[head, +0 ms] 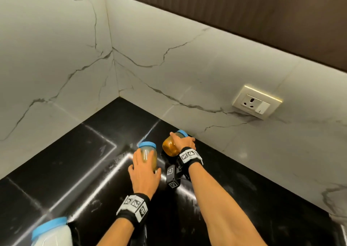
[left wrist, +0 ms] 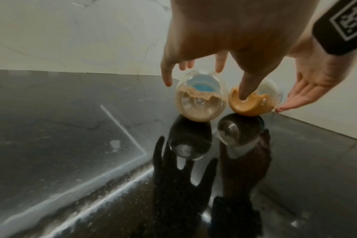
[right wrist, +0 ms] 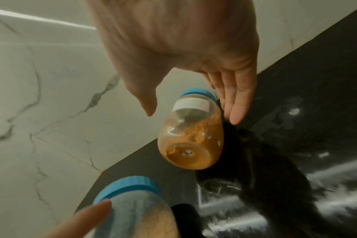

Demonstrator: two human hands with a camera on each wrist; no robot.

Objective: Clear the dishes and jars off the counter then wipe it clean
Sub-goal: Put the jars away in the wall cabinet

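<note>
While my left hand (head: 144,172) and right hand (head: 185,142) hover spread over the pale jar (head: 148,155) and orange jar (head: 171,146), gripping neither, three jars including a white jar (head: 52,234) remain on the dusty counter (head: 56,161), wiping unstarted.

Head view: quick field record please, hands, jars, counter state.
left hand: open, fingers spread around pale-powder jar
right hand: open, fingers straight over orange-powder jar
jar lids: blue, both on
third jar: white contents, bottom-left edge
counter: black, glossy, white powder streaks
wiping: not yet done
</note>
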